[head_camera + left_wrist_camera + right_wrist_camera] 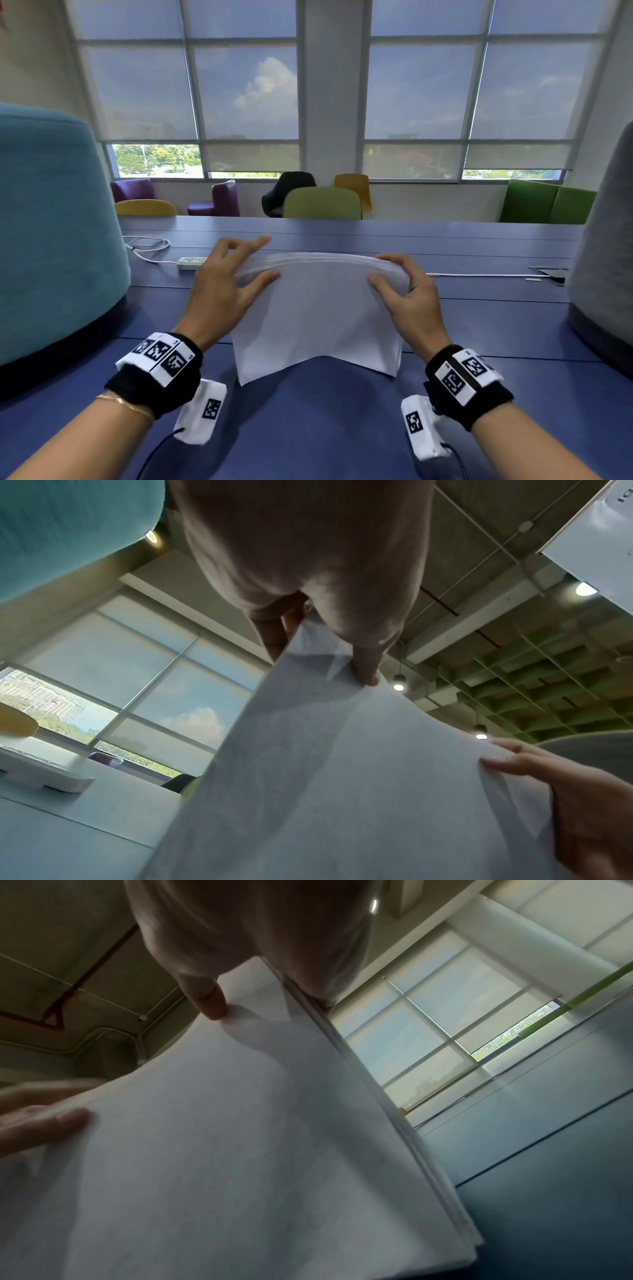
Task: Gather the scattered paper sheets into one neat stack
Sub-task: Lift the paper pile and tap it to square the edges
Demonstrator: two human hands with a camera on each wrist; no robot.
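A bundle of white paper sheets (318, 308) stands on edge on the blue table (308, 428), bowed upward, its lower corners touching the tabletop. My left hand (239, 270) pinches the bundle's upper left part, thumb on the near face and fingers behind. My right hand (400, 281) grips the upper right part, thumb in front and fingers curled over the top edge. The left wrist view shows the paper sheets (342, 791) with the left hand's thumb (368, 669) pressed on them. In the right wrist view the paper sheets (222, 1150) show several layered edges along the right side.
A white power strip (191, 263) with a cable lies left of the bundle. A white cable (479, 275) runs right toward a table socket (548, 273). A teal upholstered partition (51, 222) stands at left, a grey one (603, 257) at right. Chairs line the table's far edge.
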